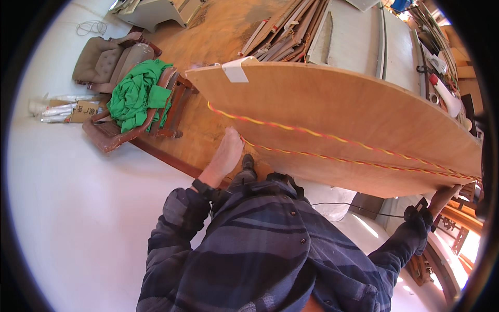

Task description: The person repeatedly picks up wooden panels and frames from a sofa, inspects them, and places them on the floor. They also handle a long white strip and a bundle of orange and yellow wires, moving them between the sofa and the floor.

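Note:
A large plywood board [331,89] stands tilted in front of me, its broad face towards me. Two strands of a red-and-yellow twisted cord [296,129] run across that face and come together at the far right. My left hand [229,151] holds the board's left edge, right where the lower strand meets it; its fingertips are partly hidden. Down at the lower right corner, my right hand [444,198] grips the bottom edge, its fingers partly out of sight. A white paper label [236,71] is folded over the top edge near the left corner.
To the left, a wooden chair [113,134] carries a green cloth [136,93], beside a padded armchair [113,58]. Wood strips [292,31] and large pale panels [351,39] lie beyond the board. A white-and-red megaphone [445,95] rests at right. Wrapped rolls [58,109] lie by the wall.

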A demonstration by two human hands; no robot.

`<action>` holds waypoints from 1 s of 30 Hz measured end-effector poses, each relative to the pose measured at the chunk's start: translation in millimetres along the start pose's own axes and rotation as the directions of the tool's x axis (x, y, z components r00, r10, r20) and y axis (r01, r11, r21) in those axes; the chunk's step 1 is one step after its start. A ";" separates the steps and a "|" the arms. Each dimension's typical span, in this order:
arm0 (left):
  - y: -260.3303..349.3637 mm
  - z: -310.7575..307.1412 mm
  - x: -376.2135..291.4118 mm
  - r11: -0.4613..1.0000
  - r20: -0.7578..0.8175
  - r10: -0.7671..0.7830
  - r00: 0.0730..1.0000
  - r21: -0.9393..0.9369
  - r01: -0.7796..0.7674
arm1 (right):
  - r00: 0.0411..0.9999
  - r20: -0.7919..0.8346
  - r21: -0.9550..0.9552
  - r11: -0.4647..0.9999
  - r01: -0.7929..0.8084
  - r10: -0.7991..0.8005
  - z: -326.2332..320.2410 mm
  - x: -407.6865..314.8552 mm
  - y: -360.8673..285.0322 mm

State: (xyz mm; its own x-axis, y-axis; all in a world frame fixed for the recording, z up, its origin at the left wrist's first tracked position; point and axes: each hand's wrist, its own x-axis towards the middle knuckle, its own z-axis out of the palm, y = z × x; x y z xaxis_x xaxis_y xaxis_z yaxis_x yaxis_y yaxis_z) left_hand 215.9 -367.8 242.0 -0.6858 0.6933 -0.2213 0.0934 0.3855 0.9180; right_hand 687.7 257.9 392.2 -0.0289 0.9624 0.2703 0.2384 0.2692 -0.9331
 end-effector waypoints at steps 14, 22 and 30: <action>61.2 -96.2 85.1 0.378 -0.259 -0.060 0.964 -0.900 -0.218 | 0.976 -0.186 -0.056 0.993 0.103 -0.112 149.0 -113.8 -225.1; 43.3 -259.2 162.5 0.250 -0.304 0.037 0.952 -0.920 -0.303 | 0.933 -0.293 -0.147 0.974 0.171 -0.208 255.3 -210.5 -308.4; 47.3 -384.5 254.2 0.318 -0.285 0.211 0.935 -0.884 -0.342 | 0.935 -0.247 -0.110 0.966 0.234 -0.255 366.2 -255.4 -305.7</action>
State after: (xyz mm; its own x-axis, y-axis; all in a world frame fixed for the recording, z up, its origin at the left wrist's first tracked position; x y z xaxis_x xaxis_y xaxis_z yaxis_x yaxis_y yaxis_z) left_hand -231.5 -407.5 355.7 -0.8273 0.5559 0.0810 -0.3742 -0.6529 0.6586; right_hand 266.7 -56.4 521.6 0.1524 0.8218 0.5490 0.3307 0.4811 -0.8119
